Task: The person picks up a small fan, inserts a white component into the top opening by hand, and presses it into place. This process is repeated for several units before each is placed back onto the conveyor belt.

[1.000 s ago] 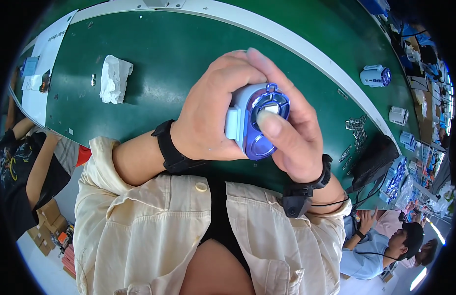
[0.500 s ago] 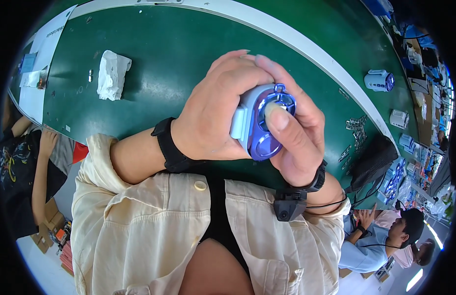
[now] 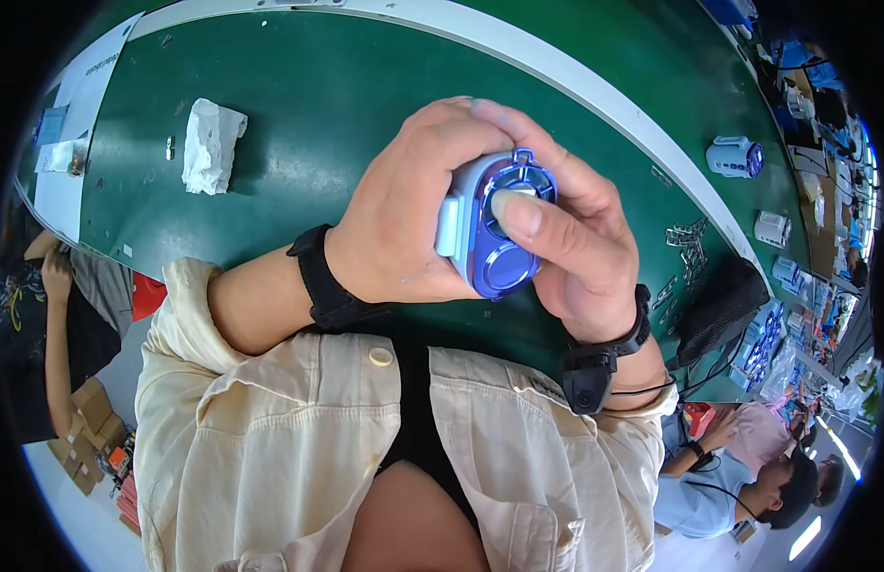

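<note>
Both my hands hold a small light-blue device with a shiny blue-purple front (image 3: 508, 271) above the green table. The front has two round parts, one above the other, and a small loop on top. My left hand (image 3: 394, 210) wraps around the body from the left, its fingers over the back. My right hand (image 3: 594, 262) grips the other side, with the thumb pressed on the upper round part and hiding its middle. The fingertips of both hands meet at the far side of the device.
A crumpled white tissue (image 3: 209, 148) and a small metal piece (image 3: 170, 148) lie left on the table (image 3: 299, 105). Loose metal clips (image 3: 688, 246) and a black mesh pouch (image 3: 716, 313) are at right. Similar devices (image 3: 734, 157) stand beyond the white strip (image 3: 594, 84). Other people sit on both sides.
My hands and the device have shifted slightly left and up in view. The right thumb has moved a little across the upper round part, and my right wrist has turned.
</note>
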`<action>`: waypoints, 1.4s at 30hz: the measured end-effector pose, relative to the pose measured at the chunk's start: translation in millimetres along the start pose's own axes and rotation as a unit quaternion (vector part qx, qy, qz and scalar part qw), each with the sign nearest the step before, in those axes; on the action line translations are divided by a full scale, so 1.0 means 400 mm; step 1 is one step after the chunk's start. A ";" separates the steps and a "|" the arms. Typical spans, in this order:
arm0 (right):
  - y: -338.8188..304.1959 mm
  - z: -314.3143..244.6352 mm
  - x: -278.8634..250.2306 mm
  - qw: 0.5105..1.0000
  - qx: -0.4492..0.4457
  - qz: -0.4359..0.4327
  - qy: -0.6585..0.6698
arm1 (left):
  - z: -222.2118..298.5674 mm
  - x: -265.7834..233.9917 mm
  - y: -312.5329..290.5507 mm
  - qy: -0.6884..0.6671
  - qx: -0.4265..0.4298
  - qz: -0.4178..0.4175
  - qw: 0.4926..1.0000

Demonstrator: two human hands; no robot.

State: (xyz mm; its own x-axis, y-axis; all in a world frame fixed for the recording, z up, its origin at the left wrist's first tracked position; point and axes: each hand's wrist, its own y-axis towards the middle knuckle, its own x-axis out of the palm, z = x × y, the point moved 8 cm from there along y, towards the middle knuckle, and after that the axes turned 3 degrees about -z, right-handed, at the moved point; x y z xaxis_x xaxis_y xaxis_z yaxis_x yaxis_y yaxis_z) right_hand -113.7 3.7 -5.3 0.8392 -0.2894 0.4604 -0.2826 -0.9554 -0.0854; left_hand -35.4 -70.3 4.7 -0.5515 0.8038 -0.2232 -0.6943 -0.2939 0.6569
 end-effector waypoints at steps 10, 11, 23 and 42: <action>-0.005 0.020 -0.008 0.997 0.029 0.053 0.042 | -0.012 -0.006 0.000 -0.009 -0.075 -0.009 0.997; -0.007 0.018 -0.010 0.998 0.030 0.059 0.014 | -0.012 -0.003 -0.001 -0.014 -0.075 -0.011 0.997; 0.007 0.011 -0.035 0.995 0.040 0.087 -0.026 | -0.028 0.013 0.012 0.022 -0.061 -0.039 0.997; 0.177 -0.204 -0.591 0.882 -0.158 0.392 -0.207 | 0.024 -0.050 0.026 0.088 -0.010 0.047 0.995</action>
State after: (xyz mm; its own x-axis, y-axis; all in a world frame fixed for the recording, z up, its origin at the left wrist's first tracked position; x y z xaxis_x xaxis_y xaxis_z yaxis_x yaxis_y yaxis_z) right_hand -370.1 9.2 -48.1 0.4079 -0.9130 0.0014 -0.9121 -0.4074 0.0469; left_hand -27.2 -84.6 23.1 -0.6853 0.6699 -0.2856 -0.6442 -0.3747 0.6668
